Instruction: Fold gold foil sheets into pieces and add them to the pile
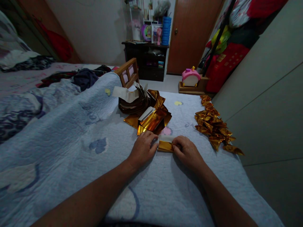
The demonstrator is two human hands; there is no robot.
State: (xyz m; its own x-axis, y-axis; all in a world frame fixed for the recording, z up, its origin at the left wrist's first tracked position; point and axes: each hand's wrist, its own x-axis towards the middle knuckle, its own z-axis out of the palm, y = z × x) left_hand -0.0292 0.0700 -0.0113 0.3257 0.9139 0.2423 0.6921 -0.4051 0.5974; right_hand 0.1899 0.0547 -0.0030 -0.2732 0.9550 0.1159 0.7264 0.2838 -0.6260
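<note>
A small folded sheet of gold foil paper (165,146) lies on the pale blue quilt (78,151) between my hands. My left hand (142,148) presses on its left end with curled fingers. My right hand (187,150) pinches its right end. Just beyond lies a loose heap of flat gold foil sheets (151,119) with a white strip on top. A row of finished folded gold pieces (214,126) runs along the quilt's right edge.
A dark round stack of paper (133,104) with a white sheet on it sits behind the foil heap, by a wooden bed-end (127,72). Rumpled clothes (85,77) lie at the back left. A grey wardrobe wall (267,94) stands close on the right.
</note>
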